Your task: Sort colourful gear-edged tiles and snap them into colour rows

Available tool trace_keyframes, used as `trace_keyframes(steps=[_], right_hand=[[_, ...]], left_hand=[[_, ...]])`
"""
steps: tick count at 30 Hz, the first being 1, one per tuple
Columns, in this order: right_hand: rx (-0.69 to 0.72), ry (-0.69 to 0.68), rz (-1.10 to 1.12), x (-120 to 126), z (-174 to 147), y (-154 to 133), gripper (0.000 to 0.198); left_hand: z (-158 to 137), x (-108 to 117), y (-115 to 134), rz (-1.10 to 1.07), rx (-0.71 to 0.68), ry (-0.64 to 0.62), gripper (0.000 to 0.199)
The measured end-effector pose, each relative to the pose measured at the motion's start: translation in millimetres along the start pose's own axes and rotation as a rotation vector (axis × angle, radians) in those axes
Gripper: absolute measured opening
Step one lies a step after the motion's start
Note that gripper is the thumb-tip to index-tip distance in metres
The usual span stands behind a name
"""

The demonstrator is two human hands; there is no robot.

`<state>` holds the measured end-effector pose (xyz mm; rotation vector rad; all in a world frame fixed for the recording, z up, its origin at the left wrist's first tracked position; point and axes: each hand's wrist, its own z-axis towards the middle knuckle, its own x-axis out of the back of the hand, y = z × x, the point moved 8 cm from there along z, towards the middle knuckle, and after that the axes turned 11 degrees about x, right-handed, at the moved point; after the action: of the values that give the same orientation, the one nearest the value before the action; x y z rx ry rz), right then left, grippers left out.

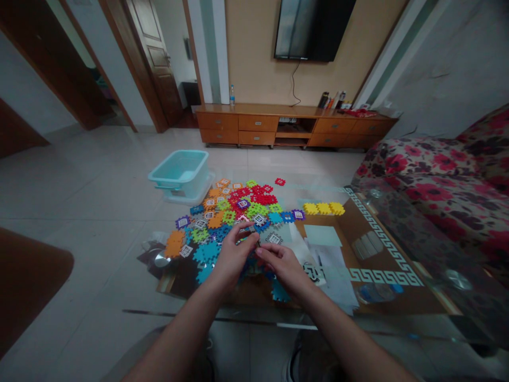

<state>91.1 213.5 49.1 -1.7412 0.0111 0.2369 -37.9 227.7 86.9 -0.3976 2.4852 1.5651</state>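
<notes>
Both of my hands meet above the front middle of the glass table (387,254). My left hand (235,248) is closed, with thumb and fingertips pinched around a small dark piece whose kind I cannot make out. From the right, my right hand (281,261) pinches close to the same spot, its fingertips nearly touching the left thumb. Colourful interlocking plastic tiles lie in a heap around them: light blue tiles (207,252) by the left hand, red tiles (254,195) and green tiles (265,208) behind. A white window-patterned tile (274,239) lies just beyond the right hand.
A turquoise bin (181,170) stands at the table's back left corner. Yellow tiles (324,208) form a row to the right, behind papers (332,265). A plastic bottle (379,293) lies front right, apparently beneath the glass. A flowered sofa (437,185) borders the right side.
</notes>
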Motion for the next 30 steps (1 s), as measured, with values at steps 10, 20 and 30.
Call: trace_keyframes(steps=[10, 20, 30], right_hand=[[0.007, 0.07, -0.004, 10, 3, -2, 0.041], [0.002, 0.016, -0.038, 10, 2, -5, 0.042], [-0.014, 0.041, -0.082, 11, 2, -9, 0.039]], left_hand=[[-3, -2, 6, 0.115, -0.078, 0.02, 0.034], [-3, -4, 7, 0.13, -0.087, 0.004, 0.033], [-4, -7, 7, 0.134, -0.107, -0.035, 0.034]])
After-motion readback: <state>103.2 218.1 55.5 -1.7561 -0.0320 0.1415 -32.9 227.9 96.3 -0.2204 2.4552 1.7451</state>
